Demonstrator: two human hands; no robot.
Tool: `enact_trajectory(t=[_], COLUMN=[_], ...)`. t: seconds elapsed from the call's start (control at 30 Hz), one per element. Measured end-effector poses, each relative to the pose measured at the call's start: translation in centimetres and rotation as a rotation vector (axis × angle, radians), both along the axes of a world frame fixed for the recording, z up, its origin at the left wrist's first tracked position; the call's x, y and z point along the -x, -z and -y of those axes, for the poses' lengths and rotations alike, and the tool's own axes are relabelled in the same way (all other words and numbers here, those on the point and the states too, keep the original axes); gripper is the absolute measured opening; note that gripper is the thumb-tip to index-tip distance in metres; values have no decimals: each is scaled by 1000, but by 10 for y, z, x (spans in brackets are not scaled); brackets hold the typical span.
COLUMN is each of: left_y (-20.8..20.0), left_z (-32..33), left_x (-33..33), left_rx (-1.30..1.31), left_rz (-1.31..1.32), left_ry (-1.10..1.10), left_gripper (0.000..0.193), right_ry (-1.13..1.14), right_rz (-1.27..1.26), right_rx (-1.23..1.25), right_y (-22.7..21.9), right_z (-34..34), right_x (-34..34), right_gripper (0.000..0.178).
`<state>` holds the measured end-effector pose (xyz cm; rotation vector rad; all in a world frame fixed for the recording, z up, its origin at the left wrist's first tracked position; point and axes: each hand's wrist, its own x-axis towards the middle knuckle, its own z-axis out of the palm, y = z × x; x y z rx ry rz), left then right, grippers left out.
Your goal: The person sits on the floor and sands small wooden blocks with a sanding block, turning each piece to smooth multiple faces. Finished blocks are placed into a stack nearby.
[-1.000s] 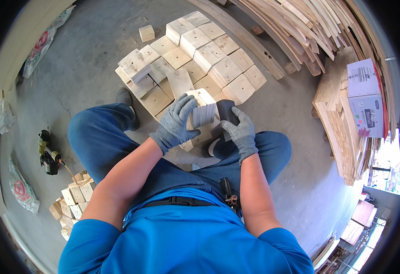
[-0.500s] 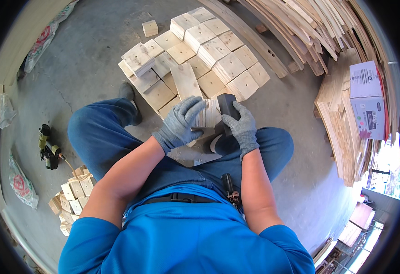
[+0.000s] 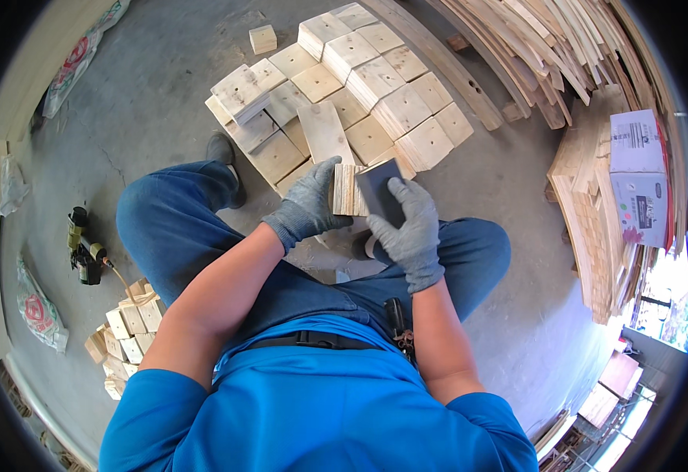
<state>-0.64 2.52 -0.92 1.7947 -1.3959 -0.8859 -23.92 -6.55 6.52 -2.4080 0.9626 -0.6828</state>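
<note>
My left hand (image 3: 309, 201), in a grey knitted glove, is closed around the left side of a layered wooden block (image 3: 345, 189) with its striped edge showing. My right hand (image 3: 411, 228), gloved the same way, grips a dark grey sanding block (image 3: 380, 189). The sanding block is tilted over the wooden block's right side and hides part of it; whether the two touch I cannot tell. Just beyond my hands, a flat wooden piece (image 3: 323, 132) lies across a stack of square wooden blocks (image 3: 379, 79), most with a small centre hole.
A lone block (image 3: 263, 39) sits beyond the stack. To the left lie a nail gun (image 3: 84, 252) with a hose, smaller wooden blocks (image 3: 128, 330) and a printed bag (image 3: 41, 307). Long boards (image 3: 517, 55) and a carton (image 3: 639, 177) on stacked wood stand at right.
My left hand has gone from loosely spread fingers to holding the wooden block's side. My right hand has turned the sanding block so its broad face shows, tilted over the wooden block.
</note>
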Motion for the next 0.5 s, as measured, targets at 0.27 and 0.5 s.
enact_trajectory(t=[0.27, 0.5], left_y=[7, 16], left_z=[2, 3], left_x=[-1, 0], left_rx=[27, 109], left_rz=[19, -29], left_ry=[16, 1], left_gripper=[123, 118], right_ry=[-136, -43], right_rz=[-217, -206], right_rx=[54, 54], right_y=[-7, -3], right_z=[-8, 23], right_x=[-19, -45], right_gripper=[71, 68])
